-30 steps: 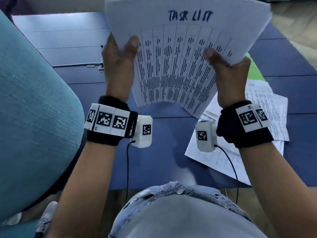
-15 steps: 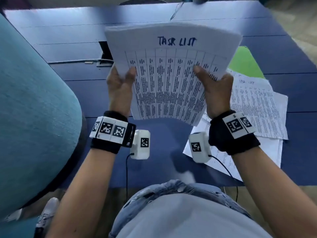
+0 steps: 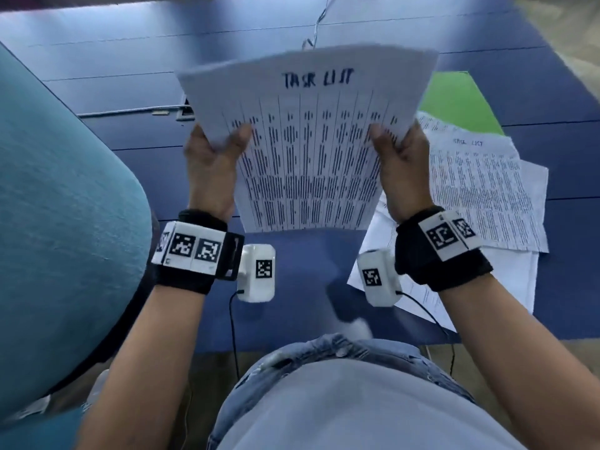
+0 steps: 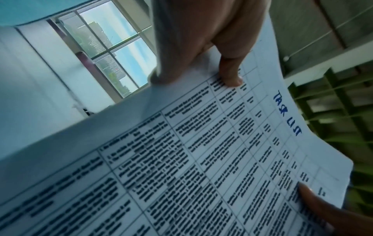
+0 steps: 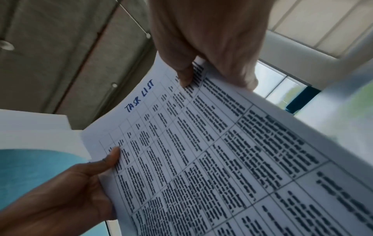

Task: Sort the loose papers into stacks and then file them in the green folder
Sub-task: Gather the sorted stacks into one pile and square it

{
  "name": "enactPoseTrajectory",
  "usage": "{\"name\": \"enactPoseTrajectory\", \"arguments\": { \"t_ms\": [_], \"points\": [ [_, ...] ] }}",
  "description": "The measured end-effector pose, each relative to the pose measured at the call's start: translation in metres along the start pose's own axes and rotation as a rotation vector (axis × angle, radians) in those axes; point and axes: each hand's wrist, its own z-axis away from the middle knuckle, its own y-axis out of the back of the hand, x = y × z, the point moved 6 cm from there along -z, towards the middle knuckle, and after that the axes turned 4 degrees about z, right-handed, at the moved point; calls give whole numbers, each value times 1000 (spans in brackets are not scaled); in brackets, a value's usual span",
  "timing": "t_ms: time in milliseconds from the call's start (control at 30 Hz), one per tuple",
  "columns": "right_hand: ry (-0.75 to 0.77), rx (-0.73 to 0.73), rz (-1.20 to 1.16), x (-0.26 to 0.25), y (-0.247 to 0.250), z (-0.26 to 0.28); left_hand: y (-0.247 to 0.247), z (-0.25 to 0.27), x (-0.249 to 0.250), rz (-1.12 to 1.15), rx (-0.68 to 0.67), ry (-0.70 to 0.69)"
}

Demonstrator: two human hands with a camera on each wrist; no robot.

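I hold a stack of white papers (image 3: 311,151) upright over the blue table (image 3: 97,76); the top sheet is a printed table headed "TASK LIST". My left hand (image 3: 214,157) grips its left edge, thumb on the front. My right hand (image 3: 401,164) grips its right edge the same way. Both wrist views show the same stack of papers (image 4: 201,159) (image 5: 222,151) with a thumb pressed on the print. More loose papers (image 3: 487,190) lie spread on the table at the right. The green folder (image 3: 454,102) lies behind them, partly covered by sheets.
A teal chair back (image 3: 65,222) fills the left side, close to my left arm. A cable (image 3: 316,24) and a cable slot (image 3: 185,113) are on the table beyond the held stack. The table's near edge (image 3: 292,347) runs just in front of my body.
The held stack has come down and toward me from high in the view, and its lower edge now hangs level. Both hands keep their grip on its sides.
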Motion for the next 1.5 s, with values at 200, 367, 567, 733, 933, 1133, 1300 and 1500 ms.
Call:
{"name": "enactPoseTrajectory", "arguments": {
  "t_ms": [200,367,567,733,933,1133,1300,1500],
  "points": [
    [146,72,-68,-29,6,-10,-6,-11,27,139,-52,-95],
    [17,21,-22,7,9,7,1,7,-15,60,-95,97],
    [68,70,62,0,4,6,-2,10,-15,8,-88,54],
    [235,122,-51,-29,7,0,-5,-9,8,96,-95,-12],
    [-22,61,11,28,2,20,5,7,-37,56,-100,160],
    [-86,42,173,48,-19,16,17,0,-48,-71,9,235],
    [-170,-129,300,78,-53,13,50,-29,-43,-230,100,284],
    [-304,-467,586,116,-88,34,118,-36,-98,-404,283,560]
  ]
}}
